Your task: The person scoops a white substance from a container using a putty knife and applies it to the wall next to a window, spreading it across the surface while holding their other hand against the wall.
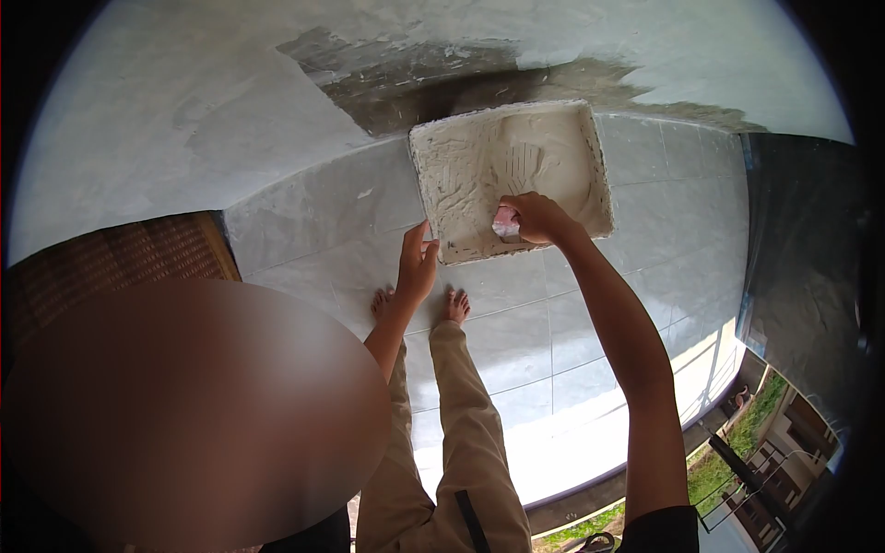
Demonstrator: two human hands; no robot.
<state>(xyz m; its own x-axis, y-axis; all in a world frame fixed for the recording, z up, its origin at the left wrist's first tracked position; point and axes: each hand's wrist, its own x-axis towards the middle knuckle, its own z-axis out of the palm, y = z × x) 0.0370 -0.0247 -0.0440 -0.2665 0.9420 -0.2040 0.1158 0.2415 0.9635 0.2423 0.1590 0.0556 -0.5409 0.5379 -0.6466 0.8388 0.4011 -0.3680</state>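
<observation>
A wide, shallow mortar tray (426,189) with a caked rim holds beige, creamy plaster (562,152) spread over its inside. My right hand (539,219) reaches over its near edge, with the fingers closed on a small pink-and-white tool (505,221) down in the plaster. How that tool's working end is shaped stays hidden. Ridged marks show in the plaster just beyond it. At the tray's near left corner is my left hand (418,263), thumb and fingers at the rim.
Grey floor tiles (498,327) lie under my bare feet (455,305). Behind the tray a wall (212,120) carries a darker, rough patch (396,88). A brown woven panel (120,263) is at the left, dark sheeting (797,249) at the right. A blurred oval covers the lower left.
</observation>
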